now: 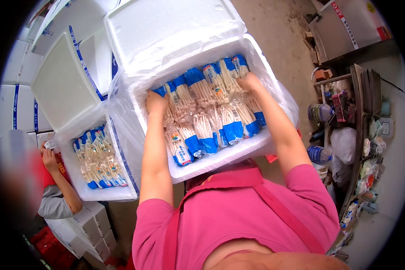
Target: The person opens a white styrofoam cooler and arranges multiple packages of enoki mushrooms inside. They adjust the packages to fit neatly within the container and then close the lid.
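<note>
An open white foam box (189, 174) stands before me, lined with a clear plastic bag (121, 98). Inside lie two rows of enoki mushroom packs; the far packs (216, 79) have their blue ends away from me, the near packs (207, 135) towards me. My left hand (157, 102) reaches in at the left end of the far row, against a blue-ended pack. At that row's right end, my right hand (249, 82) touches the last packs. The fingertips of both hands are partly hidden among the packs, so whether either grips one is unclear.
A white foam lid (172, 30) rises behind the box. To the left, a co-worker's hand (50, 161) is beside a second foam box (104, 195) of similar packs. Stacked white boxes (94, 219) stand below it. Shelving (352, 135) with bottles and bags lines the right.
</note>
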{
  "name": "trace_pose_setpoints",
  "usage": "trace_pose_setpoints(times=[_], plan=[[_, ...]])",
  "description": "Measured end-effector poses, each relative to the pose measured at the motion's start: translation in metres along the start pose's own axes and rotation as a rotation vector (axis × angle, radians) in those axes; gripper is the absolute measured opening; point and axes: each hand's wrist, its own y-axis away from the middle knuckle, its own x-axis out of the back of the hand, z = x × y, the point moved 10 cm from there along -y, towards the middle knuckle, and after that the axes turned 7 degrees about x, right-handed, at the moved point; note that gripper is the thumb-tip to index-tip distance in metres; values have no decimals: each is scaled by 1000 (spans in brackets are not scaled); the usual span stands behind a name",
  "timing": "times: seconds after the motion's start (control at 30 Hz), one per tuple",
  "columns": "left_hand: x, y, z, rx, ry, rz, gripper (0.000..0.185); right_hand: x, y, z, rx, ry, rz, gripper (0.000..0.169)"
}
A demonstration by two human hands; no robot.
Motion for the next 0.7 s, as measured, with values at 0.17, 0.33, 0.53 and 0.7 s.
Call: trace_pose_setpoints(times=[0.17, 0.33, 0.53, 0.7], plan=[[1, -20, 7, -23, -75, -141, 101, 1, 11, 25, -124, -241, -47, 54], [-4, -5, -13, -2, 134, -217, 102, 71, 85, -52, 102, 265, 210, 64], [10, 55, 9, -151, -106, 110, 86, 9, 125, -127, 241, 305, 99, 88], [-16, 34, -10, -13, 656, -401, 81, -42, 122, -179, 471, 309, -171, 91]])
